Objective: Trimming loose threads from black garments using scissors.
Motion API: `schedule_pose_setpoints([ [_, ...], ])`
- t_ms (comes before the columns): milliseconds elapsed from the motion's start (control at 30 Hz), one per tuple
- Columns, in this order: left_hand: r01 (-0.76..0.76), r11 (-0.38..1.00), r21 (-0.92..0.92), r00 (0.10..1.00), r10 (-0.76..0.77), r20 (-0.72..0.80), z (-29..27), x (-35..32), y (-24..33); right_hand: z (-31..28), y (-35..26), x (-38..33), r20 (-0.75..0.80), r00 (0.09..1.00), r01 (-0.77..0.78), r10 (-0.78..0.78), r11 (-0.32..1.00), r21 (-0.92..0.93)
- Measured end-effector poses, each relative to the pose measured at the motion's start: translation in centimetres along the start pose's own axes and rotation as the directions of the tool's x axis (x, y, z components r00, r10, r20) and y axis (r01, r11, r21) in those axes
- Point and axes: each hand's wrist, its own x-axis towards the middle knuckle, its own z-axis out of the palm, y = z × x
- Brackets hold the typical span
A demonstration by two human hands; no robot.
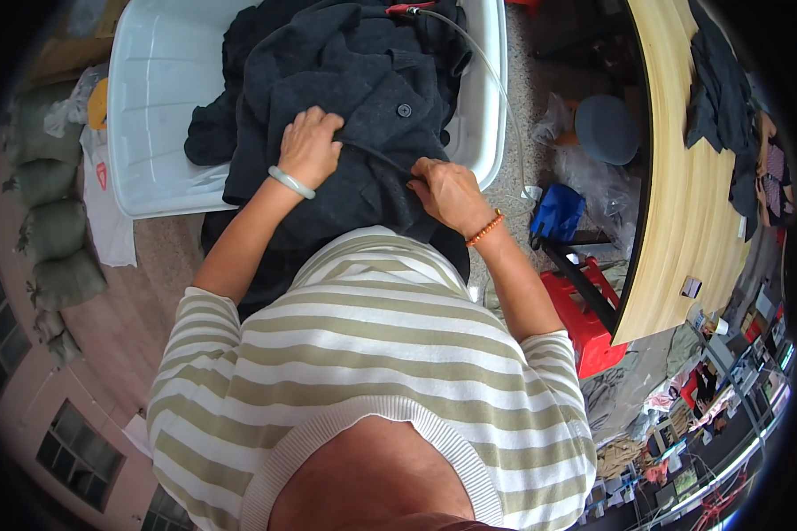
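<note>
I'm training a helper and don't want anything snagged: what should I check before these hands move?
1. Left hand touching the dark garment: ok.
2. Left hand pinching cloth: cannot tell.
3. Right hand on the garment: ok, fingers closed on cloth.
4. Thin hose apart from both hands: ok.
5. Dark cloth all inside the white tub: not ok, some spills toward the person.
6. Button uncovered: ok.

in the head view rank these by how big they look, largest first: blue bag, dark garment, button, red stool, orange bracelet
1. dark garment
2. red stool, partly hidden
3. blue bag
4. orange bracelet
5. button
</note>
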Motion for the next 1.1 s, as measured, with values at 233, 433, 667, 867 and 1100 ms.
schedule_pose_setpoints([
  [233,-0.150,0.986,-0.075,0.986,0.144,-0.080,5.8,5.7,4.9,1.1,-0.7,0.4,-0.154,0.987,0.025,-0.054,0.982,-0.185],
  [433,-0.051,0.993,-0.111,0.992,0.063,0.110,9.8,7.8,1.2,1.3,0.2,1.1,-0.201,0.979,-0.077,0.026,0.964,-0.253],
  [667,-0.009,0.926,-0.377,0.995,0.047,0.093,10.6,8.6,-0.5,2.1,0.5,2.1,-0.344,0.938,-0.084,0.042,0.991,-0.108],
  [867,0.447,0.563,-0.695,0.854,-0.037,0.519,7.6,7.7,0.7,2.3,0.3,2.5,-0.304,0.949,-0.101,0.085,0.994,-0.035],
  [1100,0.535,0.330,-0.778,0.833,-0.053,0.551,6.6,6.2,1.0,1.7,-1.6,1.9,-0.335,0.928,-0.166,0.164,0.986,0.023],
])
